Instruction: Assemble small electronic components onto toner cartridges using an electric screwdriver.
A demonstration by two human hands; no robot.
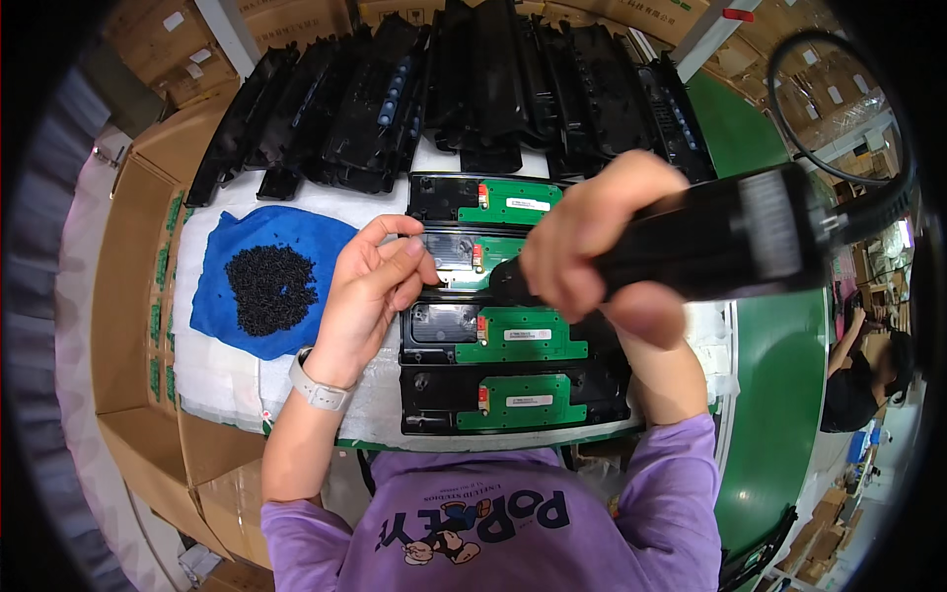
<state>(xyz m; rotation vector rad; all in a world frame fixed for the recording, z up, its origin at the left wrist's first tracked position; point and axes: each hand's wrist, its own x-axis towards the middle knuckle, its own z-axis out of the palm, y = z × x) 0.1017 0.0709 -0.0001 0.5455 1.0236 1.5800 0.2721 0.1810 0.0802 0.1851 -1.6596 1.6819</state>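
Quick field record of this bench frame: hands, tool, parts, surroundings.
left hand: fingertips on the second black tray with green circuit board
right hand: wrapped around a black powered screwdriver, tip down on that same tray
trays in row: four, laid one below another on white padding
screws: pile of small black screws on a blue cloth, left of the hands
behind: stack of black plastic housings
left edge: open cardboard box
wrist: white watch on left

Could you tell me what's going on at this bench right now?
A person holds a black power screwdriver in the right hand, its tip down on the second of four black trays with green circuit boards. The left hand steadies that tray's edge. A pile of black screws lies on a blue cloth alongside.
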